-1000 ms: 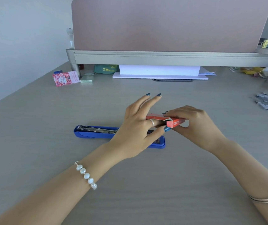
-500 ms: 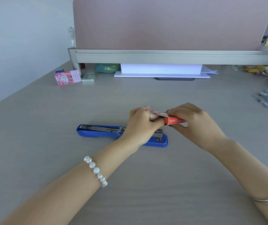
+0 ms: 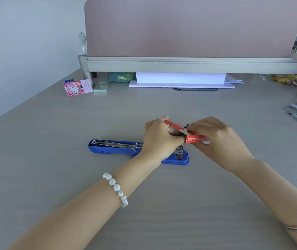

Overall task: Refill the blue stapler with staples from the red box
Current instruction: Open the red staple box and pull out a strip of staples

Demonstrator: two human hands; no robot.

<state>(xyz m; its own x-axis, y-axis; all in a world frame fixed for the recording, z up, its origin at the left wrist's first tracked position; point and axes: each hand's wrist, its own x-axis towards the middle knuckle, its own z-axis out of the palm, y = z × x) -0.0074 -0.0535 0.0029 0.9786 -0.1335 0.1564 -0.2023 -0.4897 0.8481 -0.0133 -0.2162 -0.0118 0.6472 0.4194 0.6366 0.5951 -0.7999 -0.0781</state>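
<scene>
Here we hold the red staple box (image 3: 196, 138) in the air just above the near end of the blue stapler (image 3: 111, 147), which lies opened flat on the grey desk (image 3: 54, 159) with its metal staple channel facing up; our right hand (image 3: 216, 139) has its fingers clamped round the closed end of the box, and our left hand (image 3: 159, 139) is curled tight at the open end, its fingers pinched together at the raised flap (image 3: 175, 126), though whether they already grip a strip of staples is hidden. The step, as we judge it, is drawing a strip out; we should keep the box level so loose strips do not spill, pull straight along its length, and pinch the strip by its sides so it does not snap. The box is thin printed card, soft at the torn flap; the stapler is smooth moulded plastic over a bright steel rail and spring; the desk is matt with a faint wood grain.
</scene>
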